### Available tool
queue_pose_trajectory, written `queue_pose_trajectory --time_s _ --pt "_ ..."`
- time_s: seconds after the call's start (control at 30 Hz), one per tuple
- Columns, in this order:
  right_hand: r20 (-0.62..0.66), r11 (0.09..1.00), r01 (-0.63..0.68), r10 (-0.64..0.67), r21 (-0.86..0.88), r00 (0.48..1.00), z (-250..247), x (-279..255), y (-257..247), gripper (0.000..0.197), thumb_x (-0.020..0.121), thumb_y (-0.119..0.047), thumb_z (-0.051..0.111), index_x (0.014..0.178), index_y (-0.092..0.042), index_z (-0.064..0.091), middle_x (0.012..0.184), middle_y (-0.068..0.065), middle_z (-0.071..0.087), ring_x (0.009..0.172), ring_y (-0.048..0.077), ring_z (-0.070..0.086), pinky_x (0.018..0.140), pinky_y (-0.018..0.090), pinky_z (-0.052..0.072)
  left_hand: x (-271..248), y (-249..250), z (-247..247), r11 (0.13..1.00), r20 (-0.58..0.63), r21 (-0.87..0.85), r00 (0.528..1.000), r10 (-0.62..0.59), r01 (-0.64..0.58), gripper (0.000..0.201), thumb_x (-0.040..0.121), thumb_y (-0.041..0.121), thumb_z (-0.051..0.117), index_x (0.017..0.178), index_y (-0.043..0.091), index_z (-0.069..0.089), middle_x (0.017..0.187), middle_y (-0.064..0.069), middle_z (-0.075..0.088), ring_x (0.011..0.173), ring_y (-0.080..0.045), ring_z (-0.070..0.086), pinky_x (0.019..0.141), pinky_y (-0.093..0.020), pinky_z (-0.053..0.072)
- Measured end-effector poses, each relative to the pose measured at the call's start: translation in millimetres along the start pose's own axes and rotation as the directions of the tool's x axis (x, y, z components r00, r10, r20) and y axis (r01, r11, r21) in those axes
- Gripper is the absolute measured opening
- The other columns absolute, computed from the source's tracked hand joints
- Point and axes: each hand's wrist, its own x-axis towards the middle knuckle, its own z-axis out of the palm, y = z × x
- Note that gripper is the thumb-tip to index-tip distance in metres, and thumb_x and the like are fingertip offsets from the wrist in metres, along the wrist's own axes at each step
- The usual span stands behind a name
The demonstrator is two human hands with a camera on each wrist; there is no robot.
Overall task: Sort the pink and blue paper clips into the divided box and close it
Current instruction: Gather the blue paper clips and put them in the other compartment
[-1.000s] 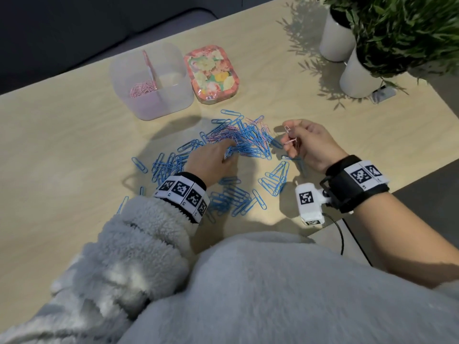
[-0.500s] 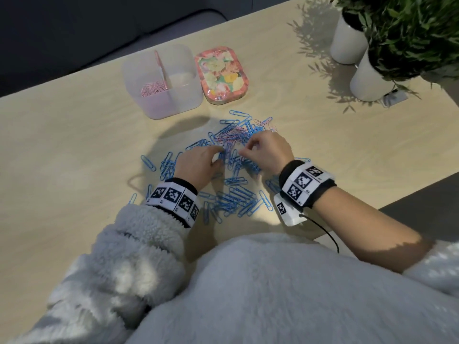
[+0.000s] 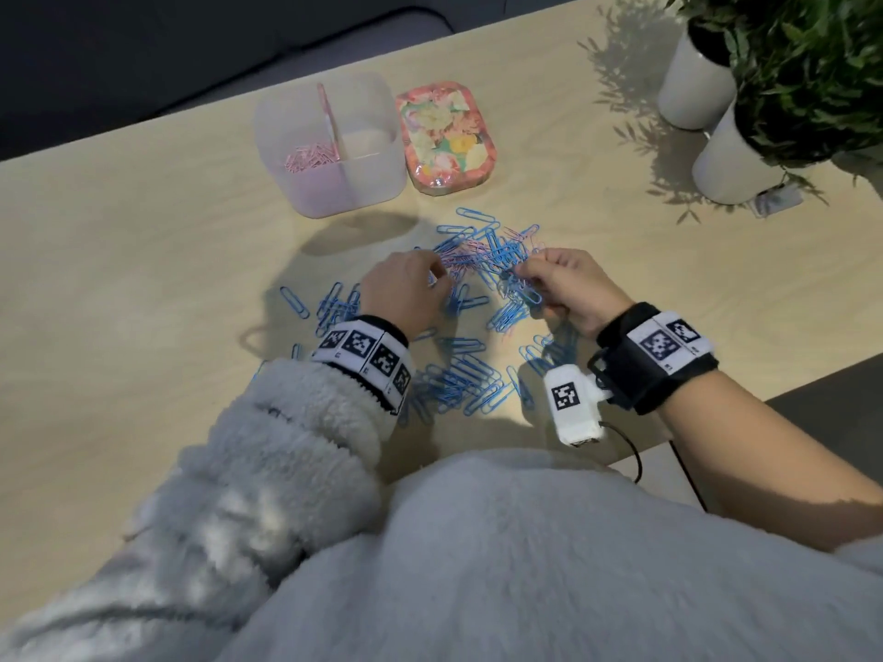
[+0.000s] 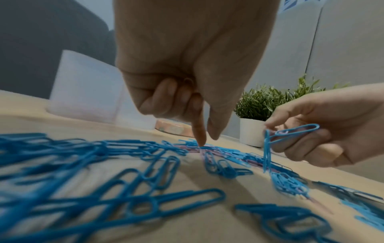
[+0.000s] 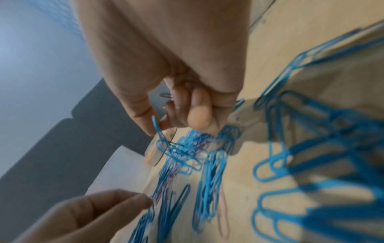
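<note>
the divided box [image 3: 329, 150] stands open, pink clips [image 3: 310, 157] in its left compartment only. left hand [image 3: 406, 293] presses one fingertip into the tabletop [image 3: 119, 279] pile, other fingers curled. right hand [image 3: 568, 289] pinches blue clips [image 4: 290, 133].

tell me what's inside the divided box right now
The divided box holds a small heap of pink paper clips in its left compartment. The right compartment looks bare, with no blue clips visible, though its frosted walls hide the near floor.
</note>
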Motion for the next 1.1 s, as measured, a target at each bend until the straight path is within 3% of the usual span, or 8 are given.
queue_pose_trajectory --time_s 0.13,0.33,0.4,0.5,0.67,0.77,0.93,1.1 --pt "0.018 0.994 -0.016 0.014 0.111 1.000 -23 -2 7 0.030 0.084 -0.004 0.060 0.057 -0.014 0.055 0.042 -0.005 0.035 0.034 0.005 0.022 0.038 0.012 0.026 10 6 8 0.998 0.120 0.035 0.991 -0.052 0.048 0.019 0.082 0.036 0.062 0.087 0.018 0.064 0.102 -0.009 0.067 0.098 -0.030 0.061 0.079 -0.035 0.047" --pt "0.006 0.987 0.003 -0.004 0.160 1.000 -35 -11 15 0.021 0.084 -0.001 0.060 0.065 -0.009 0.056 0.038 -0.008 0.045 0.030 0.002 0.025 0.034 0.009 0.022 -1 -20 -5 0.988 0.184 -0.126 0.981 -0.065 0.089 0.017 0.085 0.027 0.060 0.088 0.010 0.065 0.097 -0.017 0.064 0.094 -0.032 0.059 0.077 -0.035 0.044" --pt "-0.033 0.995 0.020 -0.017 0.101 0.999 -37 -13 17 0.021 0.082 -0.004 0.063 0.065 -0.012 0.056 0.035 -0.012 0.043 0.029 0.001 0.026 0.033 0.009 0.023 -5 -26 -12 0.990 0.188 -0.109 0.980 -0.071 0.092 0.014 0.084 0.025 0.061 0.085 0.012 0.065 0.089 -0.017 0.061 0.092 -0.033 0.059 0.075 -0.036 0.044" --pt "-0.063 0.997 0.061 -0.064 -0.041 0.996 -38 -17 20 0.022 0.080 -0.005 0.067 0.063 -0.016 0.057 0.033 -0.012 0.042 0.028 0.000 0.027 0.032 0.009 0.020 -6 -26 -15 0.992 0.165 -0.063 0.982 -0.096 0.107 0.006 0.081 0.024 0.064 0.084 0.019 0.065 0.080 -0.008 0.056 0.089 -0.030 0.059 0.071 -0.032 0.042" --pt "-0.044 0.999 0.032 -0.031 0.018 0.999 -38 -19 21 0.022 0.081 -0.006 0.065 0.063 -0.017 0.059 0.042 0.000 0.036 0.027 0.003 0.019 0.035 0.007 0.017 9 0 -1 0.986 0.068 -0.111 0.991 -0.114 0.121 0.029 0.084 0.044 0.055 0.087 0.016 0.062 0.097 -0.010 0.066 0.093 -0.031 0.060 0.077 -0.034 0.045" --pt "-0.036 0.998 0.045 -0.046 -0.033 0.998 -37 -25 20 0.021 0.081 -0.007 0.064 0.064 -0.017 0.058 0.033 -0.010 0.037 0.026 0.003 0.020 0.035 0.007 0.016 17 17 9 0.992 0.038 0.001 0.992 -0.123 0.123 0.043 0.080 0.052 0.058 0.094 0.012 0.061 0.100 -0.011 0.065 0.096 -0.031 0.061 0.076 -0.034 0.043" --pt "-0.058 0.999 0.034 -0.035 -0.020 0.998 -33 -32 21 0.017 0.084 -0.004 0.060 0.069 -0.012 0.057 0.028 -0.011 0.036 0.023 0.001 0.023 0.032 0.007 0.016 17 24 18 0.993 0.045 0.095 0.996 -0.071 0.066 0.030 0.089 0.037 0.055 0.104 0.011 0.060 0.109 -0.012 0.065 0.101 -0.032 0.061 0.080 -0.037 0.047" --pt "0.035 0.969 -0.061 0.054 0.240 0.998 -31 -30 21 0.022 0.086 -0.003 0.055 0.065 -0.011 0.056 0.037 -0.009 0.029 0.032 0.004 0.018 0.036 0.010 0.015 11 22 17 0.962 0.105 0.255 0.992 0.068 -0.093 0.021 0.098 0.016 0.040 0.105 0.001 0.052 0.111 -0.018 0.062 0.101 -0.034 0.061 0.073 -0.039 0.044"
